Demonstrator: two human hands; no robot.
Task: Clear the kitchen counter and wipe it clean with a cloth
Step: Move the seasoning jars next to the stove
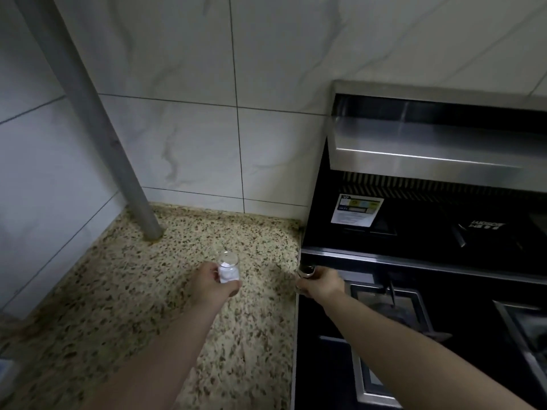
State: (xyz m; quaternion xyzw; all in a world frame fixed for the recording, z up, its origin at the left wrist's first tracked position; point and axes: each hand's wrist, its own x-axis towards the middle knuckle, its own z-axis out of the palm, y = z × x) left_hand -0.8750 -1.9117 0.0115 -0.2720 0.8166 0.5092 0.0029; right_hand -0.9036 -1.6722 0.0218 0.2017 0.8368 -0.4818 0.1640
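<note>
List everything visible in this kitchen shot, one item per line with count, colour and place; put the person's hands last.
Speckled granite counter: one, beige with dark flecks, lower left, meets the stove.
Marbled wall tiles: several, white with grey veins, behind and left of the counter.
Round metal pipe: one, grey, slants down into the counter's back corner.
Black glass stove: one, black with steel trim, right of the counter.
Steel hood panel: one, silver, above the stove.
Paper label: one, white with coloured print, on the stove's back panel.
Small clear glass jar: one, transparent with white contents, held over the counter.
Small shiny metal object: one, silver, at the stove's edge; identity unclear.
Left hand: grips the jar.
Right hand: holds the metal object.
</note>
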